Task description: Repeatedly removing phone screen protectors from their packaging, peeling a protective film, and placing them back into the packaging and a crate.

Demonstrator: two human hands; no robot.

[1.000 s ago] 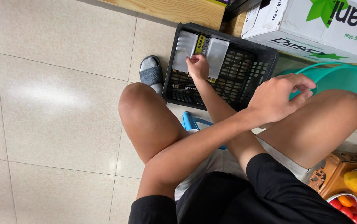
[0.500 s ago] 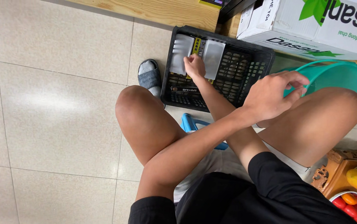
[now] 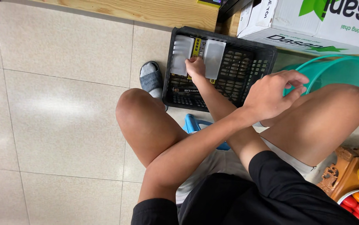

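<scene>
both arms cross over the knees: the right hand (image 3: 196,66) reaches into the black slotted plastic crate (image 3: 246,71) on the floor, its fingers curled on small yellow-and-black packets (image 3: 196,48) that stand between two pale grey flat plastic trays (image 3: 182,54) at the crate's far left end. whether it grips a packet or only presses on it, i cannot tell. the left hand (image 3: 271,96) hovers just right of the crate, fingers loosely bent and holding nothing, in front of a teal round plastic bucket (image 3: 342,73) that stands beside the crate's right wall. the person sits low on a blue plastic stool (image 3: 196,124), just on the near side of the crate, with one foot in a grey slipper (image 3: 151,79) touching its left side. the floor (image 3: 58,104) is glossy beige tile with grey grout lines and a soft glare. beyond the crate runs a pale wooden board (image 3: 146,12), and a white cardboard box with green print (image 3: 312,23) sits above its right corner.
</scene>
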